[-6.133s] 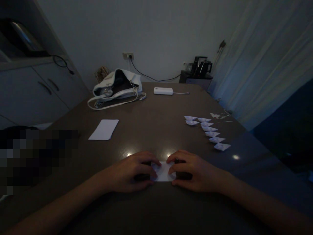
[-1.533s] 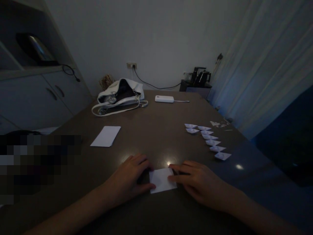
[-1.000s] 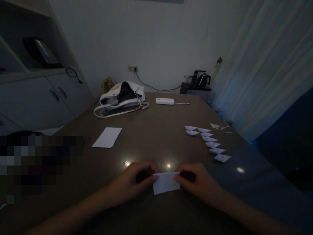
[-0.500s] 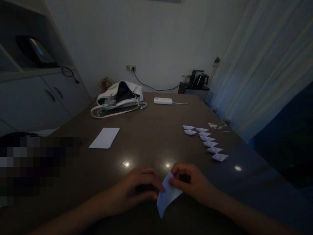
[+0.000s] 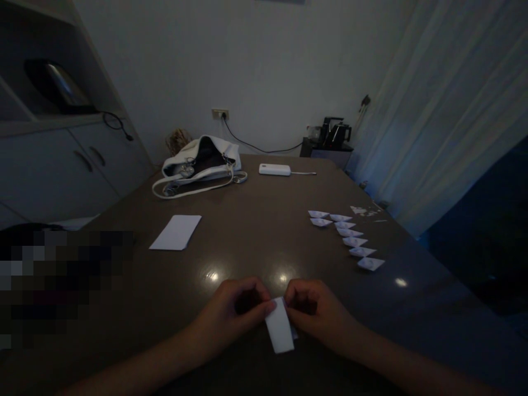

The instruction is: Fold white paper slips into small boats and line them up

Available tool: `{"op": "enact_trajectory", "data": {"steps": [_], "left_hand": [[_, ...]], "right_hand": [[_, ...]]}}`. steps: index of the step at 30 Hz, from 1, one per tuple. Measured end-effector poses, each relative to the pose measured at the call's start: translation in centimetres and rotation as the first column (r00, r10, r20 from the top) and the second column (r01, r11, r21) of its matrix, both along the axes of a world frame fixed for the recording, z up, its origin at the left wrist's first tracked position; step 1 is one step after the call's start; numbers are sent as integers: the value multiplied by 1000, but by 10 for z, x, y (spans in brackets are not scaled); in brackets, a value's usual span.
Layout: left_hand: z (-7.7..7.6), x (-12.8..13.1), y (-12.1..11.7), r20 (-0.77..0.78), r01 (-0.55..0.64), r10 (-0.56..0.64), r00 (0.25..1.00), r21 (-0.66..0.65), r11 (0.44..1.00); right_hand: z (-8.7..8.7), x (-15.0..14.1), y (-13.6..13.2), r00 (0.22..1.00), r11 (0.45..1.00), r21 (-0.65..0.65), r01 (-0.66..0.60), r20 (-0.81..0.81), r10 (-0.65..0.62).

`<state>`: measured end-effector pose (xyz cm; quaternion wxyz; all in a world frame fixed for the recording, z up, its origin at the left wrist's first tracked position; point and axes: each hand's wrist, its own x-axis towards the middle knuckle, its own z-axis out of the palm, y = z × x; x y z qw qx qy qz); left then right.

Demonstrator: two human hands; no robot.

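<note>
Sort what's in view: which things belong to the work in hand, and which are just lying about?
In the work:
paper, in left hand and right hand
likely also sheets, boats

Lying about, it seems:
bag
white device
black kettle

The left grip [image 5: 239, 308] and right grip [image 5: 319, 311] nearly touch at the frame's lower center, thumbs [image 5: 256, 314] pinched toward curled fingers [image 5: 303, 286], bare left forearm [image 5: 165, 352] and right forearm [image 5: 396, 352] angled up from the bottom edge.
</note>
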<state>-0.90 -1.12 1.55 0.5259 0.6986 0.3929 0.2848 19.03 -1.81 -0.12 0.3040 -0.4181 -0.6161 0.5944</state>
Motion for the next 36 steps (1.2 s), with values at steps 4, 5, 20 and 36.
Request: {"op": "enact_trajectory", "data": {"steps": [4, 5, 20, 36], "left_hand": [[-2, 0, 2, 22, -61, 62, 998, -43, 997], [-2, 0, 2, 18, -63, 65, 998, -60, 996], [0, -2, 3, -23, -40, 38, 999, -94, 995], [-5, -2, 4, -101, -63, 50, 994, -130, 990]], "right_hand": [[1, 1, 1, 1000, 999, 32, 6, -19, -5], [1, 1, 1, 1000, 999, 36, 6, -27, -5], [-3, 2, 1, 998, 996, 77, 55, 35, -57], [-2, 2, 1, 996, 988, 136, 68, 45, -75]]}}
